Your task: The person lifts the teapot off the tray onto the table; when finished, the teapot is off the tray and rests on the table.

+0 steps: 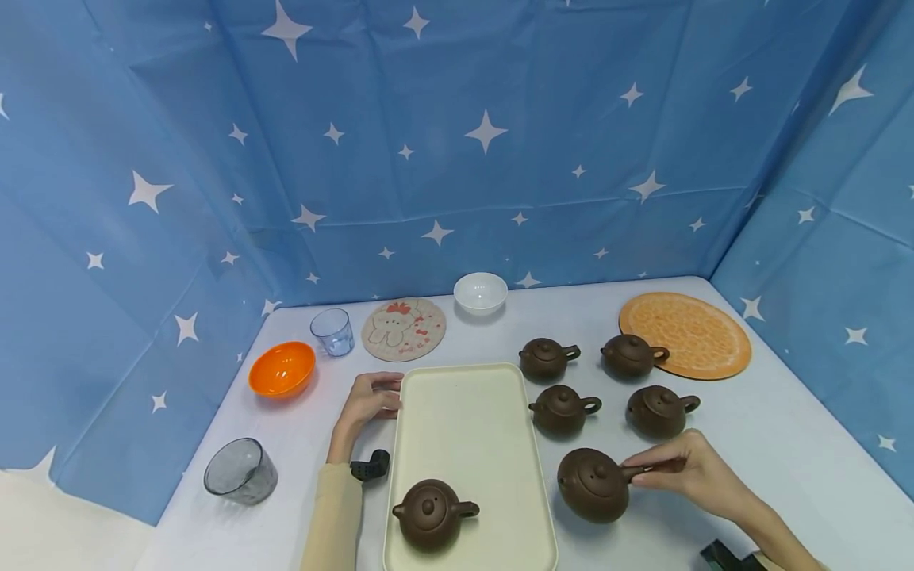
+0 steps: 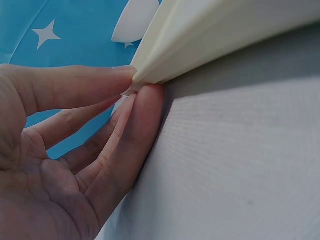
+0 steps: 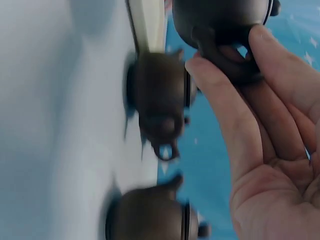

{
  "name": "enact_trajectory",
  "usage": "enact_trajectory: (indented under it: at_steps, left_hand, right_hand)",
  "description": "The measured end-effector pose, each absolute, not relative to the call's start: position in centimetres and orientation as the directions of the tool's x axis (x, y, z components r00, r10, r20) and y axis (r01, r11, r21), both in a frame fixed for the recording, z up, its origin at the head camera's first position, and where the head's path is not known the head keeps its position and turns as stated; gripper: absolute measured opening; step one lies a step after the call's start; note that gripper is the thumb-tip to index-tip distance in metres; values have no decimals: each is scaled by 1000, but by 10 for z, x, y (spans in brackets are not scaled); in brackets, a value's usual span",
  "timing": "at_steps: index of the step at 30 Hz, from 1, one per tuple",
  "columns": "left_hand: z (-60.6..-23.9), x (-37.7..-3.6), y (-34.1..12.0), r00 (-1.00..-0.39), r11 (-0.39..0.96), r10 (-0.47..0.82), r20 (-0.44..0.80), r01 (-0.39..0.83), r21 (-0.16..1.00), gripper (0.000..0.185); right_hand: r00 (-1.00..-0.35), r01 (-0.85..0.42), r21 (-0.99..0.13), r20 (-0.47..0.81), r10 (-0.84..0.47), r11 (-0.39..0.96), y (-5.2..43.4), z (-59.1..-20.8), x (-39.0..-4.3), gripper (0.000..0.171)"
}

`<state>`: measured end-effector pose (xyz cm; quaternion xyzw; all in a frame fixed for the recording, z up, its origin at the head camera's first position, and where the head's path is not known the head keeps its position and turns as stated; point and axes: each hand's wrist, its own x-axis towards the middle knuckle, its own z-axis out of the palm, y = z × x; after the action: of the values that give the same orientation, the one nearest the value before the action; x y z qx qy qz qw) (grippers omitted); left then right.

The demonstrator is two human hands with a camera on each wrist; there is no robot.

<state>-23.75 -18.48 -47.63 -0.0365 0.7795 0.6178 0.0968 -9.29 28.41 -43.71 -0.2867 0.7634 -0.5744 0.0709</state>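
My right hand (image 1: 696, 474) pinches the handle of a dark brown teapot (image 1: 593, 485) between thumb and fingers. In the right wrist view this teapot (image 3: 220, 20) is raised off the white tablecloth, higher than the other pots. On the left, my left hand (image 1: 367, 408) grips the left rim of a cream tray (image 1: 464, 428), thumb above and fingers underneath; the left wrist view shows that tray edge (image 2: 155, 65) between them. One brown teapot (image 1: 428, 517) sits at the tray's near end, handle pointing right.
Several matching teapots (image 1: 562, 411) stand right of the tray. Beyond them lies a round orange mat (image 1: 703, 333). Along the back are a white bowl (image 1: 481, 293), a rabbit-print mat (image 1: 404, 329) and a blue glass (image 1: 333, 333). An orange bowl (image 1: 282, 370) and grey glass (image 1: 241, 472) stand left.
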Motion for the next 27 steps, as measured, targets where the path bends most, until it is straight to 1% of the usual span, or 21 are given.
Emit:
enact_trajectory:
  at_steps: [4,11,17,27]
  left_hand:
    - [-475,-236,-185,-978,233,61,-200,-181,956,53]
    - [-475,-236,-185,-978,236,55,-203,-185,954,53]
    - [-475,-237,-184,-979,247,48,-196,-179,952,53]
    - [-475,-236,-184,-981,237,50,-190,-173,956,53]
  right_hand:
    - [-834,-362,-911,221,-506,199,305,-437,-92,23]
    - [-882,-281,-914,126,-454,292,341,-439,-89,21]
    - [-899,-257,-904,95,-427,341,370,-443,-84,22]
    - [-920,-228,-883,58,-388,409,399,-450,-84,22]
